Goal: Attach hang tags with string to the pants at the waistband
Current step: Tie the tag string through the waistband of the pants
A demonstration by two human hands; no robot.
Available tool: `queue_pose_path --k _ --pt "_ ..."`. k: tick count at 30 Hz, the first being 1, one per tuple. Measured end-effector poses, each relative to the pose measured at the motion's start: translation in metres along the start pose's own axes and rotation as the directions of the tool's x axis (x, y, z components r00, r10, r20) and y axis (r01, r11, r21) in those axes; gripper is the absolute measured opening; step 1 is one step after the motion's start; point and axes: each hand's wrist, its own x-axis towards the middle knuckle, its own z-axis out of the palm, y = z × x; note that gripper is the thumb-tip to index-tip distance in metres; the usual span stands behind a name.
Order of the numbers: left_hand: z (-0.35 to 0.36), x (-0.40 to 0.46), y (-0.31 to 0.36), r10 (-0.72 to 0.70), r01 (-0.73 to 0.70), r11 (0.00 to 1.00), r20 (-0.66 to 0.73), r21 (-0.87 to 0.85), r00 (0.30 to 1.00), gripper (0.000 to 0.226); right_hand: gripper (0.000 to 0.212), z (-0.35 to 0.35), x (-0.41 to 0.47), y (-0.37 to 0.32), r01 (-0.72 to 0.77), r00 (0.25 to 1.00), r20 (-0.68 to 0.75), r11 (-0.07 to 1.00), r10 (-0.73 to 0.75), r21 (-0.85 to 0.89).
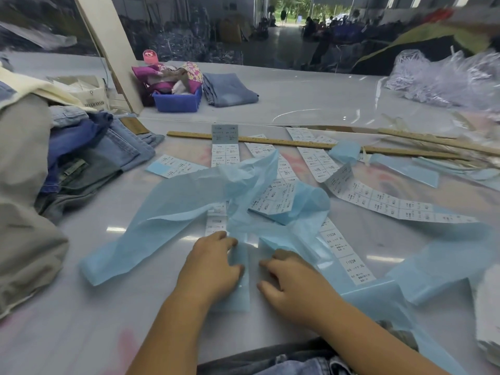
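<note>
Looking down through the head camera, I see my two hands low on a pale, glossy table (pixel 81 307). The left hand (pixel 213 269) lies palm-down with its fingers pressing a narrow light-blue strip (pixel 239 280). The right hand (pixel 289 277) rests just beside it, fingers curled, touching the edge of a crumpled light-blue sheet (pixel 189 201); I cannot tell whether either hand is pinching the paper or only holding it flat. The two hands sit close but apart, with a bare band of table between them.

White strips of printed size labels (pixel 378 198) fan out across the middle of the table, some under the blue sheet. A long wooden ruler (pixel 297 143) lies beyond them. The pants (pixel 89 147) sit in a stack at the left, well apart from my hands, and another folded pair (pixel 230 89) rests farther back near a blue bin (pixel 177 102).

I judge the task barely begun: I make out no tag tied to any waistband, no string in hand, and this looks like preparation of labels.
</note>
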Motion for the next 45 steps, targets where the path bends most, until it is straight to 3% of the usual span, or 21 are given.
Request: queue_pose_path --k 6,10,12,15,17,20,23,27,30,34,40,45 --pt "-0.006 0.001 -0.013 0.11 -0.069 0.984 0.255 -0.162 0.961 0.071 0.037 0.0 0.002 -0.001 -0.053 0.998 0.029 0.996 0.051 0.074" --pt "-0.002 0.001 -0.014 0.122 -0.091 0.959 0.103 -0.267 0.987 0.068 0.04 0.003 0.004 -0.001 -0.073 0.997 -0.004 0.996 0.073 0.057" --pt "0.003 -0.001 -0.011 0.107 -0.102 0.931 -0.004 -0.35 0.994 0.056 0.033 0.004 0.003 -0.003 -0.084 0.996 -0.031 0.993 0.086 0.079" --pt "0.01 -0.001 -0.002 0.074 -0.099 0.898 -0.075 -0.429 0.994 0.034 0.031 0.001 0.005 -0.006 -0.118 0.99 -0.047 0.958 0.134 0.26" --pt "0.01 -0.001 0.001 0.059 -0.074 0.876 -0.048 -0.476 0.997 0.036 0.026 -0.003 0.008 -0.007 -0.169 0.979 -0.021 0.858 0.204 0.484" --pt "0.007 -0.003 0.003 0.108 -0.056 0.835 0.062 -0.547 0.992 0.058 0.021 -0.005 0.014 -0.009 -0.246 0.947 0.077 0.547 0.312 0.8" --pt "0.001 -0.005 0.004 0.124 -0.085 0.823 0.03 -0.562 0.992 0.047 0.022 -0.006 0.017 -0.006 -0.263 0.934 0.132 0.388 0.332 0.883" --pt "-0.009 -0.005 0.003 0.104 -0.139 0.885 -0.102 -0.444 0.989 0.026 0.024 -0.007 0.017 -0.002 -0.269 0.92 0.187 0.205 0.345 0.941" --pt "-0.008 -0.007 0.006 0.16 -0.186 0.92 -0.1 -0.346 0.982 0.024 0.028 -0.008 0.017 -0.001 -0.284 0.913 0.231 0.119 0.335 0.951" --pt "-0.009 -0.007 0.008 0.183 -0.194 0.973 -0.097 -0.125 0.978 0.032 0.029 -0.007 0.015 -0.004 -0.31 0.904 0.274 0.063 0.328 0.949" --pt "-0.011 -0.013 0.016 0.16 -0.164 0.985 -0.062 -0.059 0.985 0.04 0.024 -0.008 0.012 -0.006 -0.336 0.904 0.331 -0.029 0.271 0.941" --pt "-0.012 -0.017 0.026 0.144 -0.129 0.986 -0.138 0.108 0.98 0.043 0.044 -0.012 0.009 -0.007 -0.328 0.921 0.321 -0.005 0.22 0.945"
